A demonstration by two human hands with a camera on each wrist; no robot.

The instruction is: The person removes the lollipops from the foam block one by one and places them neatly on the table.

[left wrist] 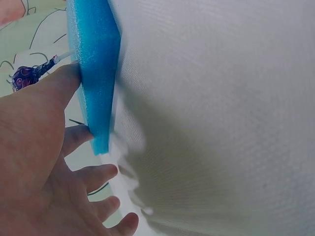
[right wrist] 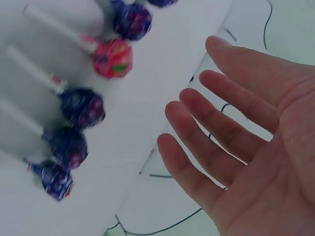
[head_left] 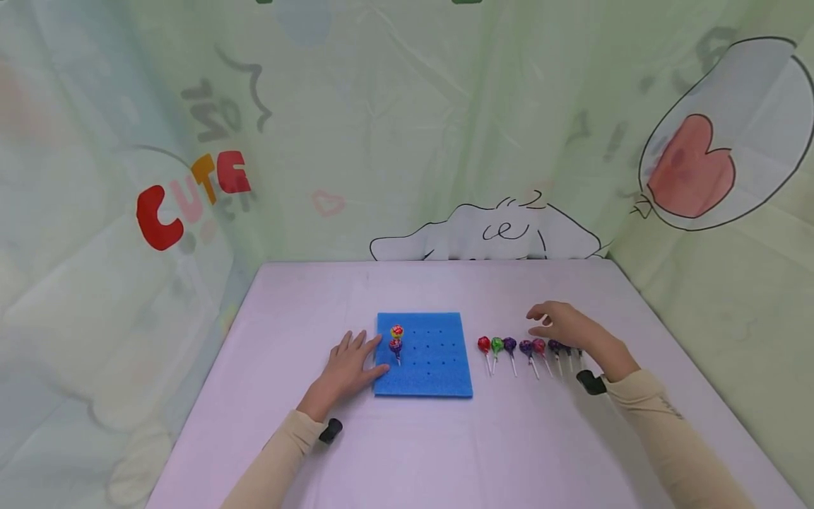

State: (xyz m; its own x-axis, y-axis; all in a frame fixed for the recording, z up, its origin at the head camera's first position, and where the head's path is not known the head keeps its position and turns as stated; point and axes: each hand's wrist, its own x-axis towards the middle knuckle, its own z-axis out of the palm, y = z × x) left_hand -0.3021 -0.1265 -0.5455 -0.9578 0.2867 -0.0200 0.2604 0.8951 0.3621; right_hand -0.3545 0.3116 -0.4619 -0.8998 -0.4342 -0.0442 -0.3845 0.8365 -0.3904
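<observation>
A blue foam board (head_left: pixel 439 378) with rows of small holes lies mid-table. Two lollipops stand in its left column: a red-and-yellow one (head_left: pixel 397 331) and a purple one (head_left: pixel 396 346). My left hand (head_left: pixel 346 367) rests at the board's left edge, fingers spread, thumb and index finger touching the foam (left wrist: pixel 98 73). Over the row of loose lollipops at the right, my right hand (head_left: pixel 566 329) hovers with relaxed fingers and nothing in them. That row includes a red lollipop (head_left: pixel 484 343), a green one (head_left: pixel 497 344), a pink one (right wrist: pixel 113 59) and several dark purple ones (right wrist: pixel 82 107).
The pale table (head_left: pixel 407 452) meets printed fabric walls at the back and sides. The loose lollipops lie with sticks toward the front, right of the board. Dark wrist cameras (head_left: pixel 331 431) sit on both wrists.
</observation>
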